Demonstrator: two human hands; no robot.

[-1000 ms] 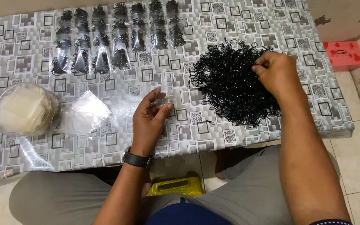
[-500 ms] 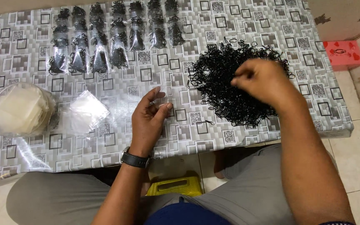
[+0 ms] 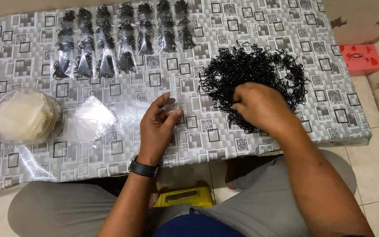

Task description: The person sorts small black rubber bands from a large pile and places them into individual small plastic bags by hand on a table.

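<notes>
My left hand (image 3: 158,127) holds a small clear plastic bag (image 3: 170,106) pinched between thumb and fingers just above the table. My right hand (image 3: 259,107) rests fingers-down on the near left part of a heap of small black rubber bands (image 3: 259,72), its fingers closed among them. Rows of filled clear bags of black bands (image 3: 119,41) lie at the far left of the table (image 3: 198,136), which wears a grey patterned cover.
A round clear tub (image 3: 23,116) of pale sheets stands at the left, next to a loose stack of empty clear bags (image 3: 94,117). A red box (image 3: 359,58) sits on the floor at right, a yellow stool (image 3: 185,197) under my legs.
My right hand has moved from the far right of the heap down and left to its near edge. The left hand keeps its bag in the same place.
</notes>
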